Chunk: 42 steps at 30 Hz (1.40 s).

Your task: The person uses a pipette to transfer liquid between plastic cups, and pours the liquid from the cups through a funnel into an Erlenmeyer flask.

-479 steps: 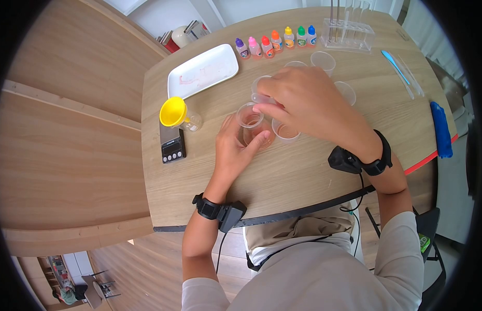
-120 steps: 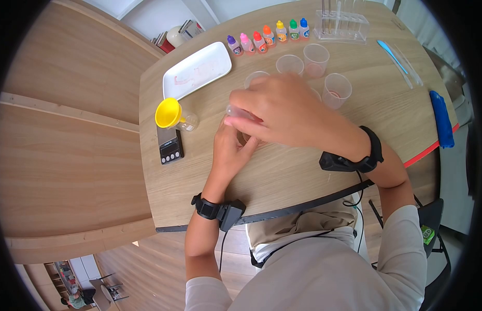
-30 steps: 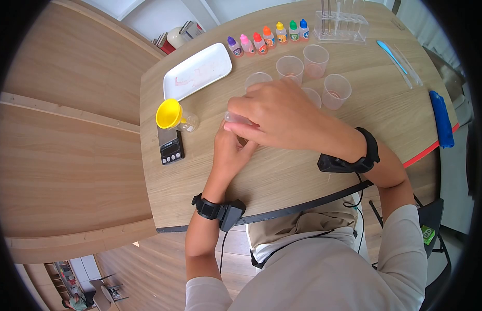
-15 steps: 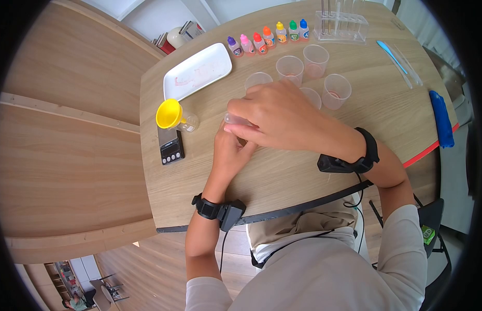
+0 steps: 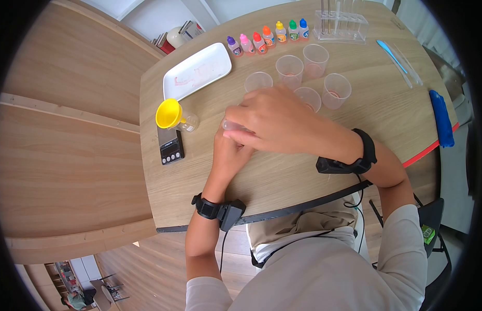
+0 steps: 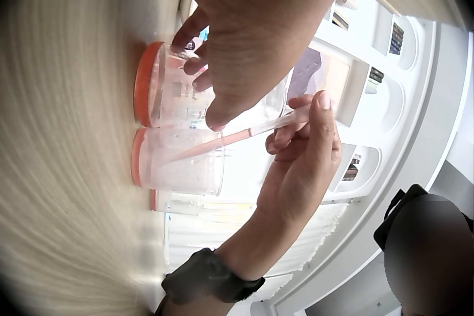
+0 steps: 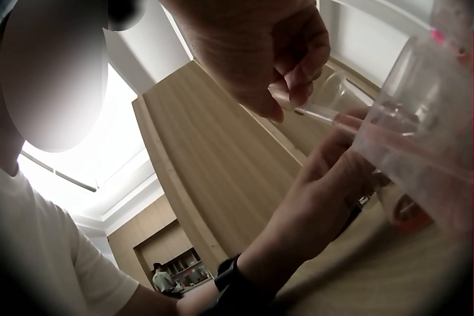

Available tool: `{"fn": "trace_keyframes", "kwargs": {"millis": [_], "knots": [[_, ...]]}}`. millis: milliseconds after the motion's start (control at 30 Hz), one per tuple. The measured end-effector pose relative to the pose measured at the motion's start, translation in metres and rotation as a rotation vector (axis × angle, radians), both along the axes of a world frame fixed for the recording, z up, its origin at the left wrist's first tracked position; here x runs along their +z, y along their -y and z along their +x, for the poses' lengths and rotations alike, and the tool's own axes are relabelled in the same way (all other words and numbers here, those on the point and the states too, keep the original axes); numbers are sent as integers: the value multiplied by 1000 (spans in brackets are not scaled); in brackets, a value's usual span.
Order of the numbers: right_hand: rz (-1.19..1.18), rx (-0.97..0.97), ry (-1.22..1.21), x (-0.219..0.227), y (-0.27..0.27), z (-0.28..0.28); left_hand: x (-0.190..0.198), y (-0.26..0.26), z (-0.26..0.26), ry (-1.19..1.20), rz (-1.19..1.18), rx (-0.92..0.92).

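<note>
In the head view the right hand (image 5: 282,122) pinches a clear dropper (image 5: 231,125) by its bulb, above the left hand (image 5: 228,155). From the left wrist view, pink liquid shows in the dropper (image 6: 241,136), whose lower end is inside a clear cup (image 6: 178,164) of pinkish liquid. Beside that cup, the fingers of the left hand (image 6: 259,27) curl round another clear cup (image 6: 159,86) with red liquid at its bottom. The right wrist view shows the dropper (image 7: 318,113) slanting behind the near cup's wall (image 7: 415,134). Both hands mostly cover the held cup from above.
Several clear cups (image 5: 289,67) stand beyond the right hand. Farther back are coloured dropper bottles (image 5: 259,44) and a tube rack (image 5: 340,28). A white tray (image 5: 171,85), yellow funnel (image 5: 169,112) and scale (image 5: 171,150) lie left; blue stick (image 5: 391,56) and blue roll (image 5: 441,119) right.
Since the earliest frame the right hand has come down and left over the left hand, hiding its cup. Over the last second it has shifted only slightly, still pinching the dropper.
</note>
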State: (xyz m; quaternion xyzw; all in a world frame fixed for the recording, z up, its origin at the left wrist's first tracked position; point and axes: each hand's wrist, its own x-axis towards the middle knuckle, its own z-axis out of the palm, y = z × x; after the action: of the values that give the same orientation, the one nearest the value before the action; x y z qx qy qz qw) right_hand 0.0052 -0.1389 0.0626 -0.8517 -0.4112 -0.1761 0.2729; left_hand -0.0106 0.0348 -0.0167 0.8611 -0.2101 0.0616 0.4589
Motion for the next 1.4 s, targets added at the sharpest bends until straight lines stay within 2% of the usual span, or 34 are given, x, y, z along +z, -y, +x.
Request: {"fn": "trace_keyframes", "kwargs": {"millis": [267, 467, 667, 733, 767, 833, 1067, 1233, 1400], "knots": [[-35, 16, -3, -1, -1, -1, 0, -1, 0, 3, 46, 7], [-23, 26, -16, 1, 1, 0, 1, 0, -1, -51, -11, 13], [-76, -46, -30, 12, 10, 2, 8, 0, -1, -179, 69, 27], [50, -12, -51, 12, 14, 8, 5, 1, 0, 97, 73, 1], [49, -12, -51, 14, 16, 9, 6, 2, 0, 97, 73, 2], [200, -7, -78, 18, 20, 11, 10, 7, 0, 57, -3, 12], [271, -58, -85, 35, 33, 15, 6, 7, 0, 110, 2, 21], [343, -145, -205, 47, 40, 12, 6, 9, 1, 137, -8, 38], [293, -156, -215, 47, 50, 16, 6, 9, 0, 158, -5, 74]]}}
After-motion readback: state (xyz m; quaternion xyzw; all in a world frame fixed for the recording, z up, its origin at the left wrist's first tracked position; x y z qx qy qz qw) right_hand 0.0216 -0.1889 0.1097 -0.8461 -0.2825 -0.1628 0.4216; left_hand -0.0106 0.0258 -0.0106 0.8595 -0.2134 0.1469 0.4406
